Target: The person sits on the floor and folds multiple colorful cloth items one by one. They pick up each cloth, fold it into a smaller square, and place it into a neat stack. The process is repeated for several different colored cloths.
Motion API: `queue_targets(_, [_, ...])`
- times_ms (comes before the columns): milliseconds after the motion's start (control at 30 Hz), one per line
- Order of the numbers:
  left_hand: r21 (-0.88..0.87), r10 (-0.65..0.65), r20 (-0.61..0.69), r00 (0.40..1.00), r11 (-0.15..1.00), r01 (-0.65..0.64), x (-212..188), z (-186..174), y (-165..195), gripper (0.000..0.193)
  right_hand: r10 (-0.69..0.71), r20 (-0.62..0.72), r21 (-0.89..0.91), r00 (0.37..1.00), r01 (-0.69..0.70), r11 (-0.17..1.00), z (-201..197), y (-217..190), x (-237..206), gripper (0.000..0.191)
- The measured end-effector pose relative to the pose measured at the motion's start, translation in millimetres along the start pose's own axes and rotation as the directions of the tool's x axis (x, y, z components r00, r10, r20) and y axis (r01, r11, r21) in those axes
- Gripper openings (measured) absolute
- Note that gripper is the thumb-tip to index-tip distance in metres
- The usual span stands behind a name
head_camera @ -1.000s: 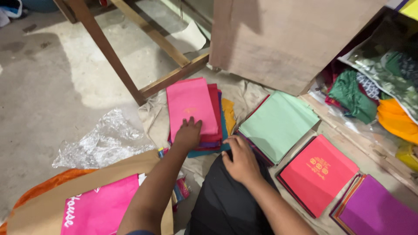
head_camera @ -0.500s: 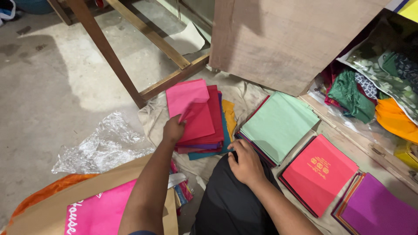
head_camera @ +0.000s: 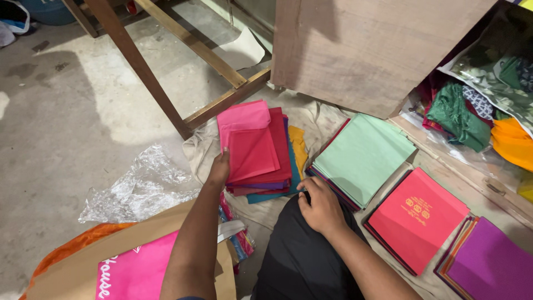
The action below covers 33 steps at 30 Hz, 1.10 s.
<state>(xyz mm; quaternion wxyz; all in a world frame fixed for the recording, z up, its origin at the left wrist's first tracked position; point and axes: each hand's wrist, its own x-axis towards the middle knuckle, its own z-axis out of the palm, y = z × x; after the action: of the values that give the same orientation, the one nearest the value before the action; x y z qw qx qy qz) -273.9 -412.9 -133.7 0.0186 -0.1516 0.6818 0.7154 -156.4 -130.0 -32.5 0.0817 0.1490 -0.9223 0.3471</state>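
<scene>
head view, single entry.

left hand: fingers curled at the near left edge of the pink folded fabric piece, thumb on top, lifting or squaring it; closed lightly on that edge.

pink folded fabric piece: topmost on the mixed stack of red, purple and teal folded cloths, which lies on the beige ground sheet on the concrete floor.

right hand: loosely curled, resting on the black cloth over the lap, near the stack's lower corner; whether it holds anything cannot be told.

adjacent items: mint green square stack just right of the mixed stack; red square stack with gold print; purple square stack at far right; crumpled clear plastic wrap to the left; brown card sleeve with pink insert at lower left; wooden frame leg behind.

step, as judged: sorting or aligning the top piece on its stack. the next move likely calls for a flat, even grip so the fold stays square and the lower layers are not dragged.
</scene>
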Motion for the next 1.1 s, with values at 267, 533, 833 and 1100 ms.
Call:
queue_targets(267, [-0.082, 0.055, 0.022, 0.998, 0.995, -0.053, -5, 8, -9, 0.043, 0.003, 0.002, -0.01, 1.0, -0.003, 1.0, 1, 3, 1, 0.015])
queue_targets(533, [0.515, 0.476, 0.239, 0.846, 0.676, -0.526, -17, 19, -15, 0.047, 0.007, 0.007, 0.003, 1.0, -0.007, 1.0, 0, 5, 2, 0.014])
queue_targets(833, [0.722, 0.37, 0.302, 0.879, 0.514, -0.464, -20, 21, -10, 0.06, -0.002, 0.001, 0.019, 1.0, 0.002, 1.0, 2, 5, -1, 0.013])
queue_targets(1100, [0.867, 0.159, 0.427, 0.89, 0.209, -0.453, -21, 38, 14, 0.044, -0.01, -0.011, 0.012, 1.0, 0.01, 1.0, 2, 7, -2, 0.014])
